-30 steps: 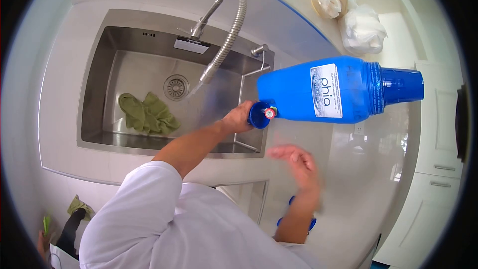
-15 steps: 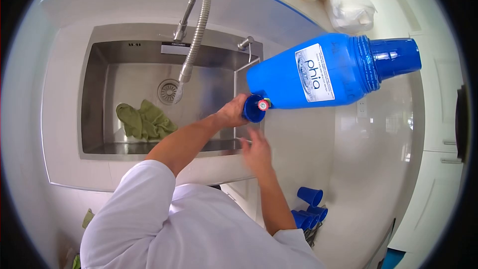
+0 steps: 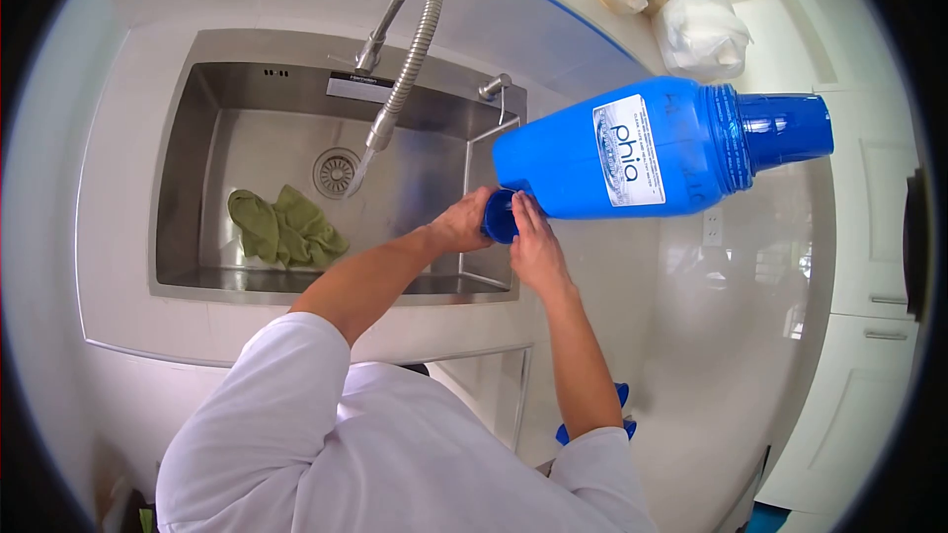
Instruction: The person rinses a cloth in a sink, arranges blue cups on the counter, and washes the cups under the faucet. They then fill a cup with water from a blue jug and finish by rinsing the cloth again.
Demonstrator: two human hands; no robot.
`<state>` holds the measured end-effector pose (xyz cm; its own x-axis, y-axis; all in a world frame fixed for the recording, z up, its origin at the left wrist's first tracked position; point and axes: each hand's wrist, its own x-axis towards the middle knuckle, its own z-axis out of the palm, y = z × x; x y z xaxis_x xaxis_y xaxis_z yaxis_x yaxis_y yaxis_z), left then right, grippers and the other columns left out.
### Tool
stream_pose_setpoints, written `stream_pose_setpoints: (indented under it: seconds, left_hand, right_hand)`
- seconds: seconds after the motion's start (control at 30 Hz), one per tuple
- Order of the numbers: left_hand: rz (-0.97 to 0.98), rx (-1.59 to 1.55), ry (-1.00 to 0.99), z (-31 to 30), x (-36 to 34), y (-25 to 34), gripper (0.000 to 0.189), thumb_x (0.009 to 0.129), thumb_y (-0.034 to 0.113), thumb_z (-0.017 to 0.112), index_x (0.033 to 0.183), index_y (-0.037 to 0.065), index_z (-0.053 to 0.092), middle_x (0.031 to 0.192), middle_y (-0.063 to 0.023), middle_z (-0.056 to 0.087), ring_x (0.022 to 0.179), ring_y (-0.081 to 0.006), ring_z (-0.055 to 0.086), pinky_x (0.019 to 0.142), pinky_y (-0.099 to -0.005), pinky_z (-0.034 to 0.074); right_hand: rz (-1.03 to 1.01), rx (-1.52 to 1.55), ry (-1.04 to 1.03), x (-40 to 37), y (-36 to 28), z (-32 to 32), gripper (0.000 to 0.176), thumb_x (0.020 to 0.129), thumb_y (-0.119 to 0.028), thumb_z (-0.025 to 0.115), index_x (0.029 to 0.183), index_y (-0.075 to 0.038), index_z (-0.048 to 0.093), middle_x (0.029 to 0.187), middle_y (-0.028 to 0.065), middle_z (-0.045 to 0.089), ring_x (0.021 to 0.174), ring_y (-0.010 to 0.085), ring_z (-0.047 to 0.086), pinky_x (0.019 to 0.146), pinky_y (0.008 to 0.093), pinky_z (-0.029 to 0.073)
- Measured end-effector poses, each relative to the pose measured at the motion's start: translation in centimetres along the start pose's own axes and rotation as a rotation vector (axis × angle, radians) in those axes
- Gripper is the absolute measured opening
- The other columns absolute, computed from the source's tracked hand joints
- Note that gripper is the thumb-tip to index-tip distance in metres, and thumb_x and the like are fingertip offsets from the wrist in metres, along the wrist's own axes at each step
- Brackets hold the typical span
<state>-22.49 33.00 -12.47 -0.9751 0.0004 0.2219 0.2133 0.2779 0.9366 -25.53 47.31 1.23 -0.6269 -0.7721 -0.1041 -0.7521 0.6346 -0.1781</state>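
Note:
My left hand point(image 3: 461, 225) is wrapped round a dark blue cup point(image 3: 502, 227), its mouth facing up near the sink's right rim. My right hand point(image 3: 538, 249) reaches in from the right, fingers together over the spot where the small red tap of the blue water dispenser point(image 3: 569, 128) sits. Those fingers hide the tap and overlap the cup's rim. The dispenser carries a white "phia" label point(image 3: 629, 153) and has another blue cup-shaped piece point(image 3: 788, 133) on its top end.
A steel sink point(image 3: 267, 286) lies to the left, with a green cloth point(image 3: 286, 227) in it and a coiled-neck faucet point(image 3: 420, 39) above. Water comes from its spout. White plastic bags point(image 3: 703, 25) sit on the ledge. Blue cups point(image 3: 622, 395) stand partly behind my right arm.
My right hand has moved up to the dispenser's tap, covering it. My left hand still holds the cup beneath. My right arm now covers more of the cups on the counter.

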Motion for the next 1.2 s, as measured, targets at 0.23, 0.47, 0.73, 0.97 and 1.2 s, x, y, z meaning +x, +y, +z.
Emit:
stream_pose_setpoints:
  seconds: [0.23, 0.47, 0.73, 0.97, 1.2]
  left_hand:
    - [0.003, -0.018, 0.001, 0.0, -0.1, -0.1, 0.085, 0.067, 0.018, 0.082, 0.135, 0.007, 0.031, 0.125, -0.0209, 0.052, 0.119, -0.0402, 0.05, 0.1, -0.0453, 0.044]
    - [0.002, -0.029, 0.017, 0.3, 0.2, -0.3, 0.085, 0.068, 0.018, 0.082, 0.135, 0.007, 0.032, 0.124, -0.021, 0.052, 0.118, -0.0405, 0.051, 0.1, -0.0456, 0.045]
    - [-0.006, -0.021, -0.001, 0.0, 0.2, -0.7, 0.086, 0.068, 0.019, 0.082, 0.136, 0.007, 0.032, 0.123, -0.0208, 0.052, 0.118, -0.0401, 0.051, 0.1, -0.0457, 0.045]
    - [-0.108, -0.028, -0.038, -0.5, 0.1, 0.6, 0.088, 0.067, 0.021, 0.082, 0.137, 0.007, 0.032, 0.126, -0.0203, 0.051, 0.121, -0.0385, 0.049, 0.102, -0.0446, 0.043]
    - [-0.058, 0.004, 0.001, 0.6, 0.2, -1.1, 0.087, 0.067, 0.023, 0.083, 0.136, 0.008, 0.032, 0.126, -0.0199, 0.051, 0.121, -0.0382, 0.049, 0.103, -0.0443, 0.043]
  right_hand:
    - [0.046, 0.059, -0.025, 0.3, 0.2, -0.1, 0.065, 0.079, 0.008, 0.05, 0.142, 0.006, 0.032, 0.145, 0.0276, 0.037, 0.135, 0.0412, 0.036, 0.112, 0.0439, 0.033]
    - [0.071, 0.128, 0.182, -2.1, -1.4, 1.7, 0.065, 0.079, 0.01, 0.05, 0.142, 0.005, 0.034, 0.146, 0.0268, 0.035, 0.136, 0.0412, 0.035, 0.112, 0.0443, 0.034]
    - [0.011, -0.67, -0.05, 1.9, 0.8, 1.3, 0.049, 0.086, -0.014, 0.059, 0.13, 0.004, 0.049, 0.128, 0.0205, 0.054, 0.109, 0.0294, 0.062, 0.089, 0.0358, 0.052]
    - [0.471, -0.601, -0.308, 4.1, -2.8, -0.5, 0.031, 0.088, -0.023, 0.057, 0.11, -0.002, 0.059, 0.102, 0.0122, 0.065, 0.076, 0.0213, 0.07, 0.056, 0.0332, 0.056]
    - [0.076, -0.973, 0.037, 3.3, -1.1, 2.8, 0.019, 0.088, -0.02, 0.057, 0.096, -0.004, 0.058, 0.084, 0.0064, 0.066, 0.066, 0.021, 0.069, 0.054, 0.0327, 0.055]
